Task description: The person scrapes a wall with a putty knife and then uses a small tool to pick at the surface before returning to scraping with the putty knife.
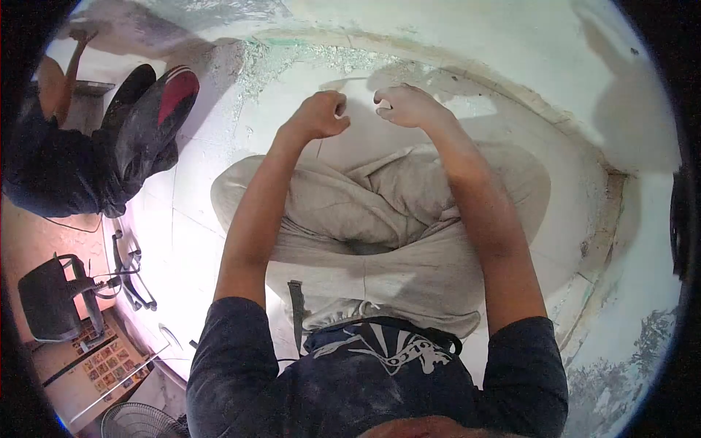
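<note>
Both hands hung curled above the pale floor, upper middle of the frame.
The left hand (320, 117) and right hand (415, 106) faced each other, apart, over the floor (350, 139) just beyond the crossed legs (380, 197); another person (139, 124) sat at upper left. Each grip was curled in, but I couldn't tell whether either held anything. It looked like a moment of positioning; a next move called for keeping both hands level and steady.
</note>
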Demonstrator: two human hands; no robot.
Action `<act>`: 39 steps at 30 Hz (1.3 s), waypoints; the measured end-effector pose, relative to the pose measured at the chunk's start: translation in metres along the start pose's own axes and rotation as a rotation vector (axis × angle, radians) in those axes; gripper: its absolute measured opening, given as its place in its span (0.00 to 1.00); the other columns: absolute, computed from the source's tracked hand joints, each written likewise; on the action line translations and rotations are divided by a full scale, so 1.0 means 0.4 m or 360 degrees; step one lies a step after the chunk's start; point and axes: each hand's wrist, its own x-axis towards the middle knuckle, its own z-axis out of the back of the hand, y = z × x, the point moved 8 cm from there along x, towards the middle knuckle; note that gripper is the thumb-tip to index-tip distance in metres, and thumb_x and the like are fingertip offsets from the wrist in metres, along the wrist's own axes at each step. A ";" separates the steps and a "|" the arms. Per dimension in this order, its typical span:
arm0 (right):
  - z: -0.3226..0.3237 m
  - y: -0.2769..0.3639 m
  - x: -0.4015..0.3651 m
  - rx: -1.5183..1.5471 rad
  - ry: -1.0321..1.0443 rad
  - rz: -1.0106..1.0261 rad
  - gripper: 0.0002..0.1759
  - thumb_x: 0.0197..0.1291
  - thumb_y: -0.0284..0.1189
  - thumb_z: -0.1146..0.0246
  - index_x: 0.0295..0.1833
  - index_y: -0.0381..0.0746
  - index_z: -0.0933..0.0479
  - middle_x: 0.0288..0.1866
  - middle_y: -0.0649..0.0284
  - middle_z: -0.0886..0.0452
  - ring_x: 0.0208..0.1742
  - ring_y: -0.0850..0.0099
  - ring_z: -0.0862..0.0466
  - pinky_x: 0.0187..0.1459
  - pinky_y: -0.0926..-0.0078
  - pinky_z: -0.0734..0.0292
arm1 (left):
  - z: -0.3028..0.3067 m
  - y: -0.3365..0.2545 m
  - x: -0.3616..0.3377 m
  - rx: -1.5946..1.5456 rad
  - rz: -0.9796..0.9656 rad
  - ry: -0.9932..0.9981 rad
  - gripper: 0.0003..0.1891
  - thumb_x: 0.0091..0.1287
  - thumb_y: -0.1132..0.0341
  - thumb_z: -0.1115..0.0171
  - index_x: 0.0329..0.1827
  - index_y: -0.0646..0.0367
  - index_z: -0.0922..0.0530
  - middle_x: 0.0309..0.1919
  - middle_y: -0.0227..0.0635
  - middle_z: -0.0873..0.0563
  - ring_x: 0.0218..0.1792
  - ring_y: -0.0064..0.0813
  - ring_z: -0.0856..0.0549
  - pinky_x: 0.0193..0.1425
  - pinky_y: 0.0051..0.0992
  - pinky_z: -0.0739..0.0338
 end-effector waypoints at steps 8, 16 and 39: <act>-0.003 0.005 0.001 -0.0011 0.0065 0.0031 0.23 0.60 0.40 0.36 0.58 0.42 0.22 0.56 0.51 0.18 0.60 0.54 0.20 0.61 0.58 0.26 | -0.037 -0.105 -0.015 -0.0014 0.0012 0.0292 0.18 0.65 0.53 0.36 0.33 0.61 0.22 0.30 0.46 0.16 0.35 0.48 0.16 0.39 0.43 0.24; -0.038 -0.003 0.020 -0.0011 0.0107 0.0101 0.23 0.60 0.39 0.36 0.59 0.43 0.22 0.56 0.51 0.18 0.59 0.53 0.20 0.61 0.57 0.26 | -0.037 0.036 0.033 0.0330 0.0359 0.0254 0.16 0.68 0.51 0.40 0.40 0.56 0.18 0.38 0.43 0.12 0.44 0.46 0.14 0.48 0.44 0.20; -0.026 0.004 0.015 0.0009 0.0167 -0.0005 0.23 0.59 0.38 0.35 0.60 0.45 0.22 0.56 0.50 0.18 0.59 0.54 0.20 0.60 0.57 0.25 | -0.039 -0.118 -0.017 0.0173 0.0163 0.0344 0.14 0.66 0.55 0.37 0.51 0.49 0.21 0.42 0.40 0.14 0.49 0.43 0.15 0.53 0.42 0.21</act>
